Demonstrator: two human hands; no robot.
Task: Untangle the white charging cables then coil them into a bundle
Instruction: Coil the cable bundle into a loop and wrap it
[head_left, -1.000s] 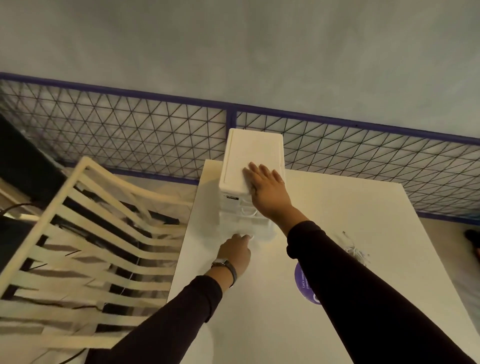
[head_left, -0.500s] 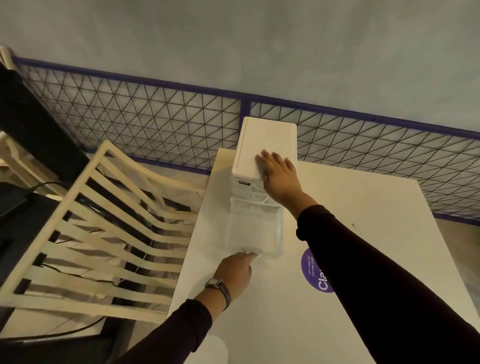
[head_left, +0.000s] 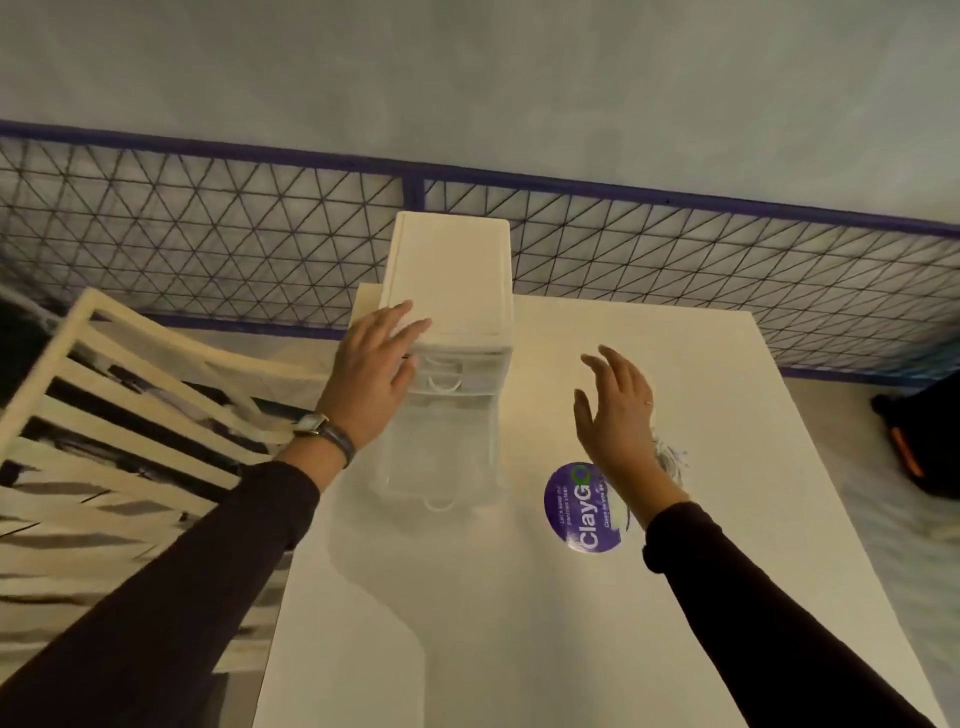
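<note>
A small tangle of white charging cables (head_left: 671, 458) lies on the white table (head_left: 519, 623), mostly hidden behind my right hand (head_left: 618, 410). That hand hovers open above the table, fingers spread, holding nothing. My left hand (head_left: 374, 371), with a wristwatch, rests flat and open against the top left corner of a white drawer unit (head_left: 449, 291). The unit's clear bottom drawer (head_left: 441, 457) is pulled out toward me.
A round purple sticker (head_left: 579, 506) sits on the table beside the drawer. A cream slatted chair (head_left: 130, 395) stands to the left. A purple wire-mesh railing (head_left: 675, 249) runs behind the table. A dark bag (head_left: 919, 441) lies on the floor at right.
My right hand left the top of the drawer unit and moved right, above the cables. My left hand let go of the drawer front and rose to the unit's top corner.
</note>
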